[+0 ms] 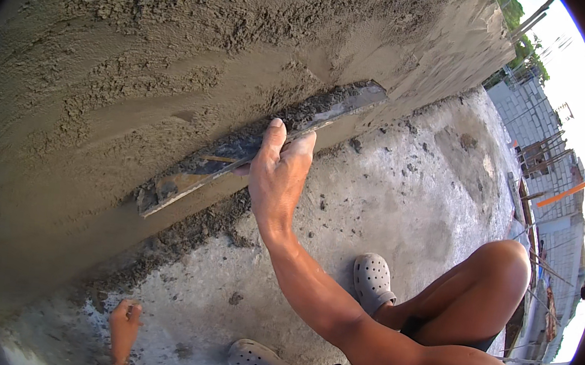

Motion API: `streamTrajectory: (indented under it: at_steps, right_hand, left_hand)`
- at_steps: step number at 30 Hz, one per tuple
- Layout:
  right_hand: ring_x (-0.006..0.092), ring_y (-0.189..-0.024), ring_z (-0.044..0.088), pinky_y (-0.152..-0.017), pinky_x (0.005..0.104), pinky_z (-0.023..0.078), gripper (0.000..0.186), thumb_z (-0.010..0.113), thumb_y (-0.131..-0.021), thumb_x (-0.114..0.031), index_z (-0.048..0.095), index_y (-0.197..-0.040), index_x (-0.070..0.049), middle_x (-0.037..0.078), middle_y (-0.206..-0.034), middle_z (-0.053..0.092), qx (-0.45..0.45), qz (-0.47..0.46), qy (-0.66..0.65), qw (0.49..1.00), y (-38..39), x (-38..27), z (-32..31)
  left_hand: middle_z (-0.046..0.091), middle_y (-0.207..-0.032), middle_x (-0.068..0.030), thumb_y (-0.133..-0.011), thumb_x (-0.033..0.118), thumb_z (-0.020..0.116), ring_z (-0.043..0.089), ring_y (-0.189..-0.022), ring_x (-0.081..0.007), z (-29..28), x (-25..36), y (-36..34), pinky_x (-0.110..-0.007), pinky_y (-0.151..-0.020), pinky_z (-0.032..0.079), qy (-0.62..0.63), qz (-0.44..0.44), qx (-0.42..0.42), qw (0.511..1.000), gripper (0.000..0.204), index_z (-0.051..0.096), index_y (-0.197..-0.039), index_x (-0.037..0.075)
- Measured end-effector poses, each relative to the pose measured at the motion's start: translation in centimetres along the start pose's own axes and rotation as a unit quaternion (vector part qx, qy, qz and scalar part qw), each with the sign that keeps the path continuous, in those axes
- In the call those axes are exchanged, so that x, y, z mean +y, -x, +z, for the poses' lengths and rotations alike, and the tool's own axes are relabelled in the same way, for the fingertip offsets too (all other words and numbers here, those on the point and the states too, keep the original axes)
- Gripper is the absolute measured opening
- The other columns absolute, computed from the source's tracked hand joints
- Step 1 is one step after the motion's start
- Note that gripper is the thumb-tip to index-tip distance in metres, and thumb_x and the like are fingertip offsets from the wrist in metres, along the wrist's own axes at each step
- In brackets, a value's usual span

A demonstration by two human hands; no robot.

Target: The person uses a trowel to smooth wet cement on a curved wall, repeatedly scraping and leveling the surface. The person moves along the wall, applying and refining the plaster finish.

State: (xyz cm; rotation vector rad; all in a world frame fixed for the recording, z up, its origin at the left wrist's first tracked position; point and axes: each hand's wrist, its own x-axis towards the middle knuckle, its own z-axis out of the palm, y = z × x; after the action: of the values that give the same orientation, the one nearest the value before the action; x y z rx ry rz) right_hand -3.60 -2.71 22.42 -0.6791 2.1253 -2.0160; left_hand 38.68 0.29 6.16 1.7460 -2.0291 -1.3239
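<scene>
My right hand (281, 170) grips a long flat metal float (349, 101), thumb over its upper side. The float lies tilted along freshly plastered wall (127, 48), low down near its base, its top face smeared with wet grey mortar. The wall surface is rough and pitted in places, smoother in others. My left hand (124, 326) is at the lower left, away from the float and near the wall's foot, with curled fingers; I cannot make out whether anything is in them.
A concrete floor (412, 210) has mortar crumbs along the wall. My bent legs and clog-shod feet (372, 278) occupy the lower right. Beyond the floor's far edge at right stand a block wall (528, 112), poles, an orange strip (566, 190) and some trees.
</scene>
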Motion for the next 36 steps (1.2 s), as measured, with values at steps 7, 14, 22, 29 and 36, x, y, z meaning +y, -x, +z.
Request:
streamTrajectory:
  at_steps: [7,14,22,29,36]
  right_hand:
    - [0.0267,-0.062,0.060,-0.057,0.0432,0.047,0.032,0.051,-0.105,-0.020,0.038,-0.108,0.008,0.021,-0.074,0.059,-0.072,-0.072,0.011,0.995,5.0,-0.2,1.3]
    - [0.0190,-0.069,0.058,-0.064,0.0348,0.051,0.029,0.051,-0.105,-0.021,0.046,-0.109,0.008,0.011,-0.078,0.059,0.065,-0.028,-0.010,0.997,-3.9,3.4,-6.2]
    - [0.0357,-0.072,0.065,-0.072,0.0474,0.051,0.040,0.047,-0.103,-0.026,0.044,-0.104,0.014,0.027,-0.079,0.063,0.098,-0.064,0.136,0.984,-7.6,1.4,-3.8]
    - [0.0348,-0.048,0.061,-0.047,0.0454,0.045,0.033,0.049,-0.103,-0.017,0.033,-0.105,0.012,0.016,-0.056,0.058,0.000,-0.082,0.138,0.987,-0.3,-3.3,-0.3]
    - [0.0378,-0.047,0.062,-0.046,0.0471,0.046,0.046,0.057,-0.099,-0.010,0.025,-0.115,0.019,0.021,-0.056,0.058,-0.198,-0.061,0.024,0.978,6.2,-5.1,1.7]
  left_hand:
    - [0.068,-0.084,-0.0122,-0.098,0.024,0.064,0.068,-0.065,-0.0183,1.1,1.4,-1.4,-0.034,-0.057,0.057,-0.002,-0.009,-0.017,1.000,0.028,0.065,-0.110,-0.001]
    - [0.070,-0.089,-0.0129,-0.098,0.023,0.064,0.069,-0.066,-0.0183,1.4,2.1,-2.1,-0.034,-0.058,0.056,-0.023,0.006,-0.017,1.000,0.027,0.065,-0.110,-0.001]
    - [0.071,-0.088,-0.0128,-0.096,0.020,0.066,0.069,-0.065,-0.0187,1.2,0.3,-1.9,-0.033,-0.056,0.055,-0.025,0.007,-0.020,0.999,0.026,0.065,-0.109,-0.002]
    - [0.071,-0.088,-0.0128,-0.096,0.020,0.066,0.068,-0.066,-0.0185,1.7,-0.6,-1.2,-0.032,-0.055,0.056,-0.004,-0.015,-0.043,0.999,0.027,0.065,-0.110,-0.003]
    - [0.071,-0.091,-0.0142,-0.097,0.022,0.064,0.069,-0.070,-0.0191,2.7,2.0,-2.4,-0.033,-0.057,0.058,0.007,-0.009,-0.040,0.999,0.030,0.065,-0.112,-0.004]
